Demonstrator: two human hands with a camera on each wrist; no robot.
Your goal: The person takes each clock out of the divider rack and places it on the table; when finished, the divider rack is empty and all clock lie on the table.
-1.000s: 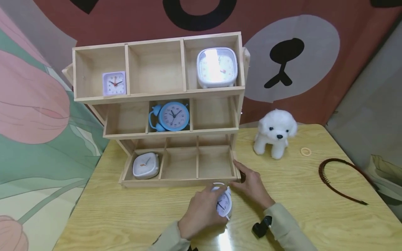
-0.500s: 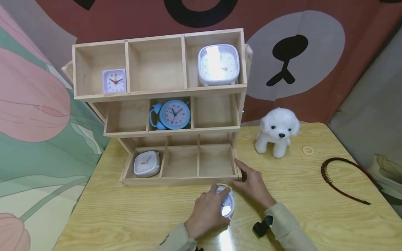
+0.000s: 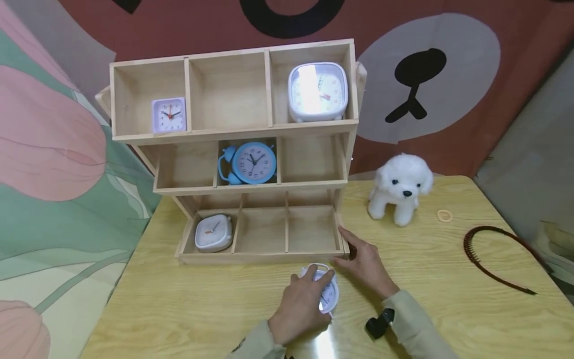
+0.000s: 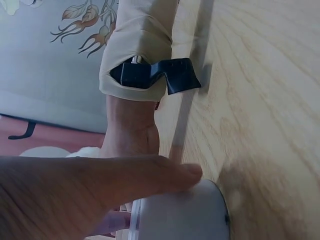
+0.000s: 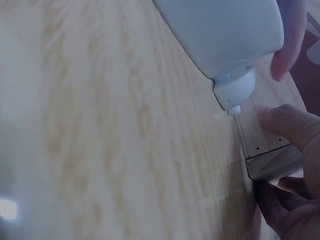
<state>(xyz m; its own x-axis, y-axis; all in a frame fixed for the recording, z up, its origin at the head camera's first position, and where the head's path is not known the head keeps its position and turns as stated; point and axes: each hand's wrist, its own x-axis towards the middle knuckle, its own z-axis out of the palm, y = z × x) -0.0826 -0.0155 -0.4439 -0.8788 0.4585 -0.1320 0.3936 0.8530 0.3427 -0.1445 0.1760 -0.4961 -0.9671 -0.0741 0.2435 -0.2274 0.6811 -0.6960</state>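
My left hand (image 3: pixel 299 309) grips a white twin-bell alarm clock (image 3: pixel 331 296) in front of the wooden shelf (image 3: pixel 264 259). Its fingers spread across the clock face and partly hide the dial. In the left wrist view the thumb lies along the white casing (image 4: pixel 182 215), close over the table. My right hand (image 3: pixel 368 268) holds the shelf's lower right corner, thumb at the front board and fingers round the side. The right wrist view shows that thumb (image 5: pixel 280 120) against the wood, with the clock's bell (image 5: pixel 235 87) close by.
Shelf compartments hold a small purple clock (image 3: pixel 169 115), a large white clock (image 3: pixel 319 92), a blue twin-bell clock (image 3: pixel 254 163) and a white rounded clock (image 3: pixel 214 233). To the right are a white plush dog (image 3: pixel 401 187), a small ring (image 3: pixel 444 216) and a brown headband (image 3: pixel 471 252).
The left hand and the clock have shifted slightly right, and the fingers now spread more over the clock face. The right hand keeps its hold on the shelf corner.
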